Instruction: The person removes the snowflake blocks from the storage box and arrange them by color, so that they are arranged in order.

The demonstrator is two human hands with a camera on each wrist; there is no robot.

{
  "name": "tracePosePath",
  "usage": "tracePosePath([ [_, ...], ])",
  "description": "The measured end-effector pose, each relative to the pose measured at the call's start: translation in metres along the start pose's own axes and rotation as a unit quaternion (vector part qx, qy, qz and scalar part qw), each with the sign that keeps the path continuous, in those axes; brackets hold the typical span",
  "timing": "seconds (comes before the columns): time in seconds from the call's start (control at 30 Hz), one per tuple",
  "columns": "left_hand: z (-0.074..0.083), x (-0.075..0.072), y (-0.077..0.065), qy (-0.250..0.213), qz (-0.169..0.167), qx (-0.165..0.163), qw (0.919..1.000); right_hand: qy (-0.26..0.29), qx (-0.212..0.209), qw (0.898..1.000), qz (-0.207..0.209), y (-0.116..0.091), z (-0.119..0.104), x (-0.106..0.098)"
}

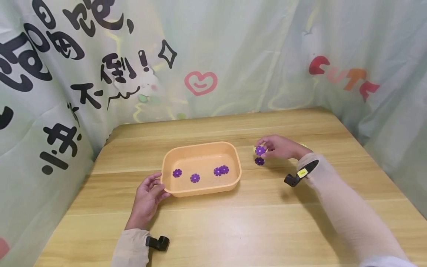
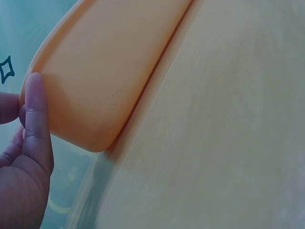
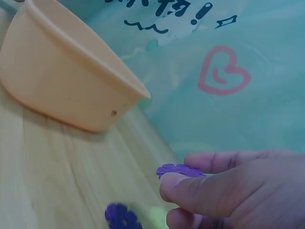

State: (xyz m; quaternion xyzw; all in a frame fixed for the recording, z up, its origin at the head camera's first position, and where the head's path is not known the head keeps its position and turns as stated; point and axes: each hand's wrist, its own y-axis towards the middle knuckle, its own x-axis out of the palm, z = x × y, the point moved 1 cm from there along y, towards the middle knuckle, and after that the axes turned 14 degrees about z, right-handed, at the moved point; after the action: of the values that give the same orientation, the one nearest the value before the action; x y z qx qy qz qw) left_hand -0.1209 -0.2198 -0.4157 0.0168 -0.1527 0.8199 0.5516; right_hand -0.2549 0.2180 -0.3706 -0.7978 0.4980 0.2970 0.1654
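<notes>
An orange plastic tray (image 1: 201, 191) stands on the wooden table, with several purple flower-shaped discs (image 1: 195, 178) lying inside. At its left end my left hand (image 1: 146, 200) grips the rim, thumb on the near side and fingers behind, as the left wrist view shows. To the right of the tray, my right hand (image 1: 280, 147) pinches a purple flower-shaped disc (image 3: 178, 170) between thumb and fingers, held above the table. Another purple disc (image 1: 259, 161) lies on the table just below it. A yellow piece (image 1: 254, 149) peeks out behind the held disc.
A bit of yellow-green (image 1: 303, 145) shows past my right wrist. Printed curtains (image 1: 233, 55) hang along the back and both sides of the wooden table (image 1: 213, 230).
</notes>
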Motion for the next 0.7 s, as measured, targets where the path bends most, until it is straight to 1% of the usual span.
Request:
tracePosePath([
  [0.13, -0.001, 0.0, 0.0, 0.0, -0.001, 0.002, 1.0, 0.001, 0.011, 1.0, 0.001, -0.007, 0.011, -0.001],
  [0.33, -0.001, 0.0, 0.0, 0.001, -0.005, 0.004, 1.0, -0.049, 0.023, 0.998, 0.015, -0.014, 0.026, -0.001],
  [0.57, 0.0, -0.002, 0.0, 0.006, -0.008, 0.002, 0.9999, -0.05, 0.012, 0.999, 0.007, -0.017, 0.03, 0.001],
  [0.7, 0.0, -0.002, 0.0, 0.004, -0.009, 0.002, 0.9999, -0.071, 0.004, 0.997, 0.009, -0.017, 0.031, 0.002],
])
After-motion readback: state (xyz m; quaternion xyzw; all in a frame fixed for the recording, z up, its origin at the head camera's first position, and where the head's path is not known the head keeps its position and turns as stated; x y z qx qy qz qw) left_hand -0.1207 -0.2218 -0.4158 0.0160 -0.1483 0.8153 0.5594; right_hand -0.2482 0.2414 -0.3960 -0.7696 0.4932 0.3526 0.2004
